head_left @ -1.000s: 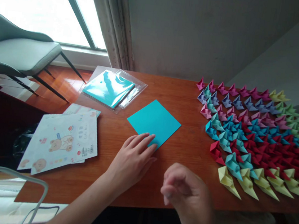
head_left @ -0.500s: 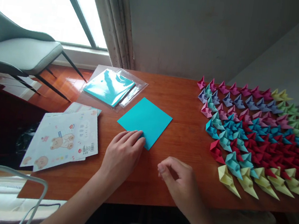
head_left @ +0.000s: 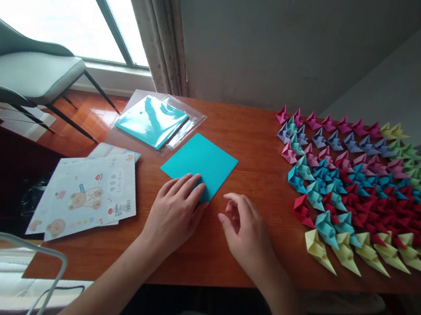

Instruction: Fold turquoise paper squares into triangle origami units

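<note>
A square sheet of turquoise origami paper (head_left: pixel 206 159) lies flat on the wooden table (head_left: pixel 258 168), one corner pointing toward me. My left hand (head_left: pixel 175 207) rests on its near left edge, palm down with the fingers stretched over the paper. The near corner is partly hidden by that hand. Just right of the sheet, my right hand (head_left: pixel 246 228) hovers apart from it, thumb and forefinger separated and nothing between them.
Folded paper figures (head_left: pixel 367 197) in several colours stand in rows on the right. A plastic-wrapped pack of turquoise paper (head_left: pixel 153 120) lies at the back left, with bear-printed sheets (head_left: pixel 91 194) nearer me. Beyond the table's left end is a chair (head_left: pixel 32 72).
My right hand has opened its thumb and forefinger and moved slightly up toward the paper. The left hand has slid a little on the near edge. The view has shifted slightly.
</note>
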Demonstrator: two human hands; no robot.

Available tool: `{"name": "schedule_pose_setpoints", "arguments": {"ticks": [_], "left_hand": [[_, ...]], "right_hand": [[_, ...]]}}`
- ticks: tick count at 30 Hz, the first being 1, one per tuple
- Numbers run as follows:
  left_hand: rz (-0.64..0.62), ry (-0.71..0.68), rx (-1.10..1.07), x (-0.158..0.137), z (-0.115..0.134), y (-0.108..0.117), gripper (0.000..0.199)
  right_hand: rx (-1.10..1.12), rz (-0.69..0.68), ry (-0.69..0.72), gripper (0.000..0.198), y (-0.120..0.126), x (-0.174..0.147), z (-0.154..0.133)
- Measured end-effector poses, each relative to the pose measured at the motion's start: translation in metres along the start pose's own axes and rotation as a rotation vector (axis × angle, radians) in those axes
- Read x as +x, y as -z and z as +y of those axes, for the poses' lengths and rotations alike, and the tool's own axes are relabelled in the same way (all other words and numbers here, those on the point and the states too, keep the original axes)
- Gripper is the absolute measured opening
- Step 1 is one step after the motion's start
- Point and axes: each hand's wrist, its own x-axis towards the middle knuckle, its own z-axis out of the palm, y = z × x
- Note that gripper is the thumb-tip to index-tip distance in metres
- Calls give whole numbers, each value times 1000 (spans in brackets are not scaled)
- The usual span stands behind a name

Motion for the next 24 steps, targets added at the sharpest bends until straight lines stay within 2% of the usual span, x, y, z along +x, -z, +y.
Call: {"name": "schedule_pose_setpoints", "arguments": {"ticks": [3,7,10,16,18,20,24], "left_hand": [[56,31,-105,-1,-6,3,27],[158,153,-255,-2,-14,7,24],[181,207,-278,-3,-16,9,23],[181,185,-295,-3,-13,9,22],[207,182,-312,-3,-12,10,22],[251,184,-345,-4,-11,12,21],[435,196,-426,-4,-10,17,20]], "right_hand": [[-224,-57,139,35,-8,17,-4],[-421,-124,170,65,-22,32,-9],[-499,-133,159,59,-29,35,-9],[-561,-73,177,48,-28,31,-9],[-566,-44,204,38,-28,31,-10],[-555,-12,244,29,-27,30,-11],[-491,46,229,30,-25,30,-12]]}}
